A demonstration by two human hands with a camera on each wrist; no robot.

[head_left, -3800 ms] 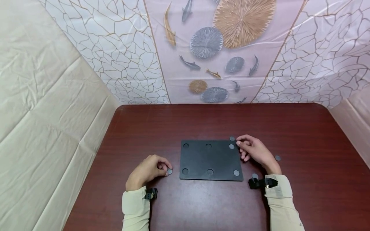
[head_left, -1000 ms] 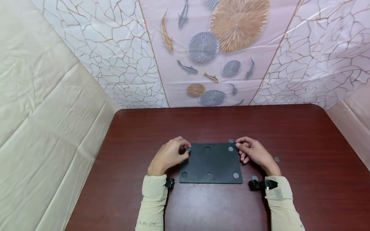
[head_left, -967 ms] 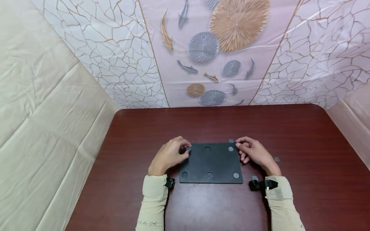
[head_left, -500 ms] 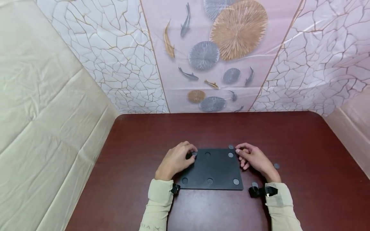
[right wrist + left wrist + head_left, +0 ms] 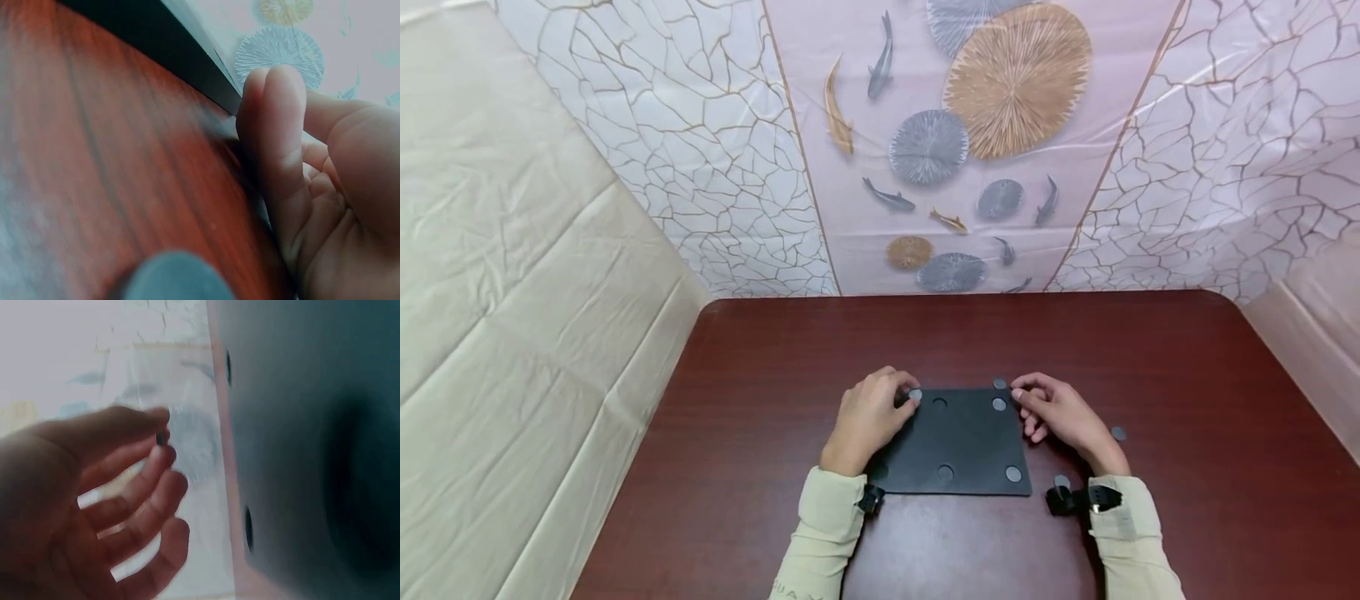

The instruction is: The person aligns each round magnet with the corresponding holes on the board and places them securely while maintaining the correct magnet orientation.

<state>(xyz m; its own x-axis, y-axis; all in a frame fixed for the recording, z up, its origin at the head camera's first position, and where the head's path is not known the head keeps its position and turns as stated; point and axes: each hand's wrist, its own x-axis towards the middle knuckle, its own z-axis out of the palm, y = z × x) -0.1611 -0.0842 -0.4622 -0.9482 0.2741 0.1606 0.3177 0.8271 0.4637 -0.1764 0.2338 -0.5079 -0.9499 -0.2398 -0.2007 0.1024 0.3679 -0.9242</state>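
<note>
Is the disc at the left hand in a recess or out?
Out: the left hand pinches the disc, clear of the board in its wrist view.

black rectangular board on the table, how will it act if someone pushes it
The flat black rectangular board should likely slide rather than tip, lying low and wide on the glossy reddish-brown table. It is probably stiff, given its straight edges.

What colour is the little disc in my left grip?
The disc is grey; it shows best in the head view.
</note>
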